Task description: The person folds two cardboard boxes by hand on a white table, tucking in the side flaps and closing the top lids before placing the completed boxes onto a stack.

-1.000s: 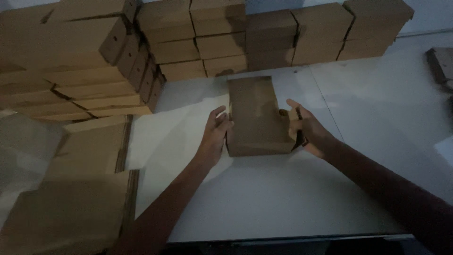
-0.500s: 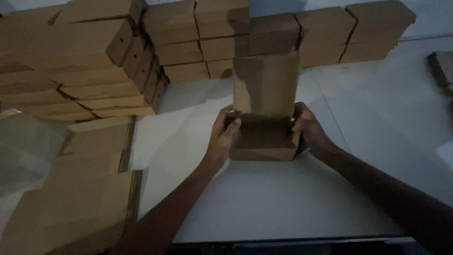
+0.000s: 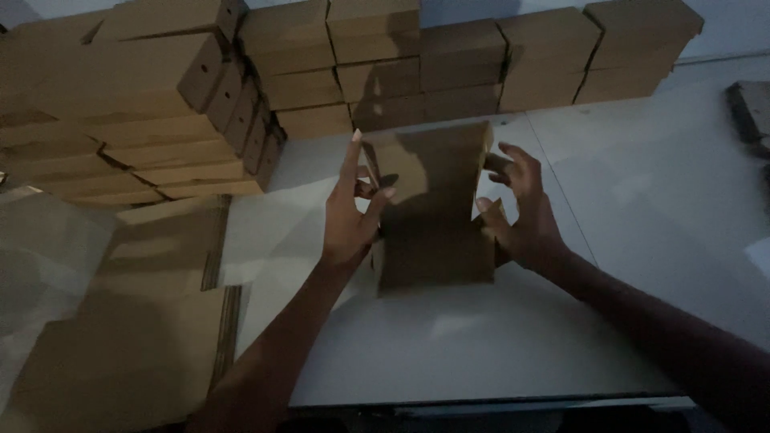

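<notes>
A half-folded brown cardboard box (image 3: 433, 216) rests on the white table (image 3: 626, 208) between my hands, its lid panel standing up at the back. My left hand (image 3: 353, 208) is at the box's left side, fingers spread and touching the left side flap. My right hand (image 3: 521, 212) cups the right side, fingers bent around the right flap. Both hands touch the box's flaps with fingers apart rather than clamped.
Stacks of folded brown boxes (image 3: 449, 64) line the back of the table. A leaning pile of flat cardboard (image 3: 120, 120) sits at the left. Flat cardboard sheets (image 3: 136, 321) lie at the lower left. A dark object (image 3: 750, 112) is at the right edge.
The box was gripped at both sides with the lid raised. Now my fingers have opened and moved up onto the side flaps.
</notes>
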